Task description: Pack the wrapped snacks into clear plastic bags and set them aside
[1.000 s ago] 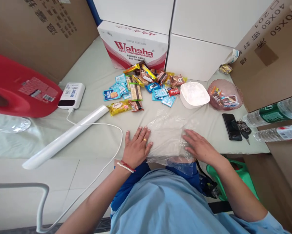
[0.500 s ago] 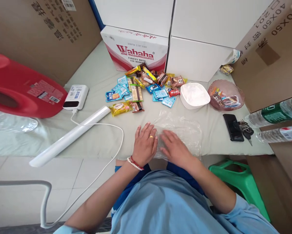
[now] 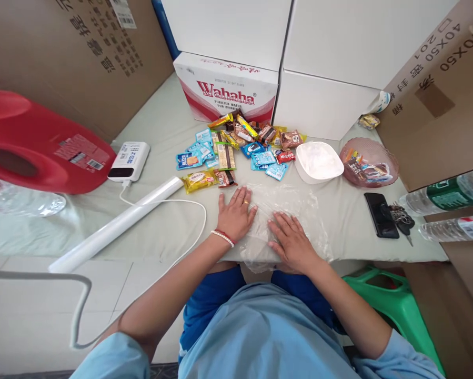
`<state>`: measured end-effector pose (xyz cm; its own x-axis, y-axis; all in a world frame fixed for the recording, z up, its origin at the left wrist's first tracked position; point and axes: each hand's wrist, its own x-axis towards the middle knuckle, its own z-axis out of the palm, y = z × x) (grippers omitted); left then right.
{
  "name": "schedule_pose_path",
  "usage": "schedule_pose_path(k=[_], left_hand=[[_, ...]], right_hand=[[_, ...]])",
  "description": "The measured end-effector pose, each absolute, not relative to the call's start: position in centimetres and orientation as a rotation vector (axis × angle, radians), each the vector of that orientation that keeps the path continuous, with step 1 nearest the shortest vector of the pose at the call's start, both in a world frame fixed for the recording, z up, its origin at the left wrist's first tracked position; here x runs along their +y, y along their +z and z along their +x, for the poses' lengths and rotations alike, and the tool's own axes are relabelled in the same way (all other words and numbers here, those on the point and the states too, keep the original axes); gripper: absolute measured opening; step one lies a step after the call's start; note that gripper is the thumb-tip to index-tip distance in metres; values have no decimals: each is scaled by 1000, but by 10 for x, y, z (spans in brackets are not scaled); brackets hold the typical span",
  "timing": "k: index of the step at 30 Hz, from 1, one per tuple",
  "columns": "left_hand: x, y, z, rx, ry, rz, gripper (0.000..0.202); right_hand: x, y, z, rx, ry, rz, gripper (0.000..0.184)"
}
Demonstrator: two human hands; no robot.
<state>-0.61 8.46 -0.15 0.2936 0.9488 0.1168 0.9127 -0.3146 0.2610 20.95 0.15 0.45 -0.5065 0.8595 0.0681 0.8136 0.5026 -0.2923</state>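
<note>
A sheet of clear plastic film [image 3: 287, 197], thin and wrinkled, lies at the front of the cloth-covered table, its near edge hanging slightly over. My left hand [image 3: 236, 213] rests flat at the film's left side, fingers spread. On the film's middle lies my right hand [image 3: 293, 239], palm down with fingers apart. Beyond my hands is a pile of wrapped snacks [image 3: 246, 134], including blue sachets [image 3: 197, 152] and a yellow packet [image 3: 200, 180]. To the pile's right stand a white plastic bowl [image 3: 319, 163] and a pink glass bowl [image 3: 370, 163] with several packets inside.
A roll of plastic film [image 3: 118, 226] lies left, crossed by a white cable from a white device [image 3: 129, 160]. A red jug [image 3: 42, 142] stands farther left. A phone [image 3: 380, 215], keys [image 3: 402, 218] and bottles [image 3: 445, 192] lie right. Boxes [image 3: 228, 87] line the back.
My hands have moved apart, the left reaching a little farther forward and the right sliding right. The film lies more spread between them. The whole view has shifted slightly.
</note>
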Motion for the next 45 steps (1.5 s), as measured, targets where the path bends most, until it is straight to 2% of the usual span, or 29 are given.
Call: schedule_pose_path(k=[4,7,9,13,16,21,24,26,28,32,34,36,40,45], left_hand=[[60,3,-15,1614,387,2479,61],[42,-1,-21,1544,338,2505,61],[37,-4,-24,1576,323,2499,64],[37,-8,-25,1612,303,2491,69],[39,-8,-24,1598,291,2492,69],[39,-10,-25,1615,306,2491,68],[39,-10,-26,1600,309,2487,69],[39,-10,-26,1591,314,2480,68],[40,-10,-26,1587,319,2473,68],[40,-9,-25,1586,329,2468,65],[39,-8,-25,1589,341,2471,63],[39,-8,-24,1595,351,2472,62],[39,-8,-25,1605,361,2475,62],[39,-10,-24,1611,347,2472,65]], right_hand=[[6,7,212,-2607,443,-1336,57],[29,17,220,-2590,573,-1253,48],[64,31,227,-2494,502,-1380,43],[164,54,230,-2461,98,-1710,48],[229,54,220,-2515,-91,-1792,48],[277,43,212,-2639,-117,-1730,43],[272,55,216,-2417,-45,-1772,47],[255,70,219,-2222,104,-1728,53],[227,86,222,-2157,427,-1618,55],[162,99,225,-2453,1339,-1228,49],[137,91,221,-2609,1561,-1049,51],[120,77,213,-2701,1407,-1101,50],[97,55,199,-2656,703,-1248,39],[69,35,206,-2779,638,-1005,54]])
